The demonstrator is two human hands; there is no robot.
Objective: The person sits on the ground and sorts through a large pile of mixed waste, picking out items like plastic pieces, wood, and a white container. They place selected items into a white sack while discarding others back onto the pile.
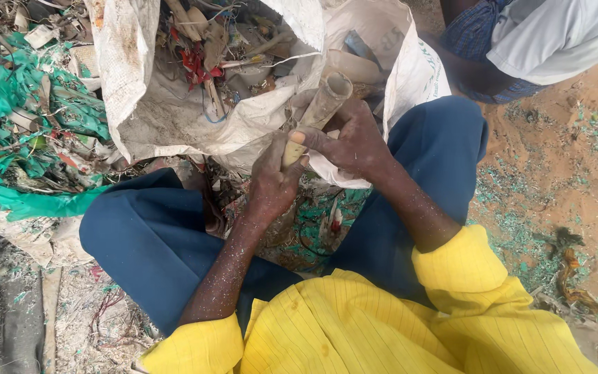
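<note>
- Head view: a seated person in a yellow shirt [354,325] and blue trousers [153,242] holds a dusty beige tube [320,111] over the lap, tilted with its open end up and away, just in front of the mouth of a white woven sack [140,90].
- The left hand [271,183] is clenched around the lower end of the tube.
- The right hand [351,142] grasps the tube at mid-length, thumb lying across it, touching the left hand.
- The sack is filled with scrap pieces, among them red fragments [192,62].
- Green plastic scraps [15,111] are heaped to the left; green flecks litter the sandy ground [562,180] to the right.
- Another person's clothing [548,34] shows at top right.
</note>
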